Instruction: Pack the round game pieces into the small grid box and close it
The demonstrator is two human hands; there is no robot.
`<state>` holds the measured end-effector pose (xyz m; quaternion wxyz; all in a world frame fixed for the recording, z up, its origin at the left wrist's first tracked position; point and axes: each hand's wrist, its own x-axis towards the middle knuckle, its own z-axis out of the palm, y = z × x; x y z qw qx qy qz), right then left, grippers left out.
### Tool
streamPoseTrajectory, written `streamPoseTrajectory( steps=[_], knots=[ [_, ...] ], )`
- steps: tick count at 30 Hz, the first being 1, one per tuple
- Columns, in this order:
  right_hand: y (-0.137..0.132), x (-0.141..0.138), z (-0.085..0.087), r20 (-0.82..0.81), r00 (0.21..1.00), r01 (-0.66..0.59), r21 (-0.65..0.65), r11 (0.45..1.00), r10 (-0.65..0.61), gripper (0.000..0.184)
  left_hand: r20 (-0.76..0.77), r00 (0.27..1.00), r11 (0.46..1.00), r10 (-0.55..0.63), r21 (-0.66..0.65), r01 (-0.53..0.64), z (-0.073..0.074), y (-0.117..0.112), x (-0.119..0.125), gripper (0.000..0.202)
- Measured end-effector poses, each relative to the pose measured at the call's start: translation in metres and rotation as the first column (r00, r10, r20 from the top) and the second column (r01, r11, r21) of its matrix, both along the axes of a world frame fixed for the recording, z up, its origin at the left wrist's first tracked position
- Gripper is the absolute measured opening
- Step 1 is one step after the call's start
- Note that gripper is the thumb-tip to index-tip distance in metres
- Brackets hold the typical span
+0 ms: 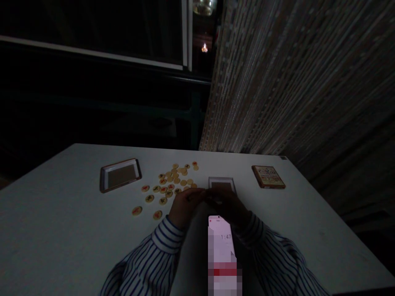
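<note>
My left hand [184, 204] and my right hand [228, 205] meet over the middle of the table, their fingertips close together. Fingers on both are curled inward, and whatever lies between them, if anything, is too dark to make out. Left of my left hand lies a loose scatter of round wooden Chinese chess pieces [163, 190], some showing red or black characters and others plain. Just beyond my fingers sits a small shallow tray [224, 180], partly covered by my right hand. Between my forearms a lit phone [219, 230] shows a timer-like screen.
On the white table [86, 230], an open shallow tin [104, 186] lies at the left. A flat box with a printed top [269, 176] rests at the right. A string curtain [247, 82] hangs past the far edge. The room is dim.
</note>
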<state>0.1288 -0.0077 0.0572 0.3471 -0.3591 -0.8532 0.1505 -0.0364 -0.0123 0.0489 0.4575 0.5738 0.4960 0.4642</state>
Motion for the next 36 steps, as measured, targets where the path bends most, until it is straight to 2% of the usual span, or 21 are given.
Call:
streamPoseTrajectory(
  steps=[6, 11, 16, 18, 23, 30, 36],
  knots=[
    [-0.004, 0.014, -0.009, 0.007, 0.997, 0.081, 0.121, 0.989, -0.083, 0.017, -0.035, 0.999, 1.000, -0.014, -0.019, 0.014, 0.003, -0.003, 0.017, 0.022],
    [-0.007, 0.030, -0.018, 0.019, 0.992, 0.117, 0.171, 0.978, -0.122, 0.022, -0.053, 0.994, 0.995, -0.091, 0.032, 0.093, -0.002, -0.002, 0.031, 0.023],
    [-0.007, 0.041, -0.023, 0.026, 0.983, 0.174, 0.193, 0.966, -0.182, 0.020, -0.093, 0.978, 0.980, -0.187, 0.049, 0.192, -0.002, 0.003, 0.041, 0.027],
    [-0.006, 0.043, -0.025, 0.003, 0.979, 0.198, 0.212, 0.957, -0.203, 0.019, -0.080, 0.982, 0.984, -0.173, 0.040, 0.176, 0.001, 0.004, 0.044, 0.027],
    [-0.004, 0.045, -0.028, -0.048, 0.975, 0.221, 0.197, 0.955, -0.216, 0.017, -0.015, 0.999, 0.997, -0.048, -0.059, 0.047, 0.002, 0.004, 0.051, 0.023],
    [-0.002, 0.047, -0.029, -0.032, 0.976, 0.219, 0.189, 0.957, -0.217, 0.021, 0.057, 0.996, 0.993, -0.065, -0.092, 0.070, -0.003, 0.005, 0.053, 0.025],
    [0.000, 0.049, -0.030, 0.001, 0.977, 0.211, 0.188, 0.959, -0.215, 0.021, -0.018, 0.999, 0.997, -0.046, -0.067, 0.044, -0.006, 0.007, 0.053, 0.024]
  ],
)
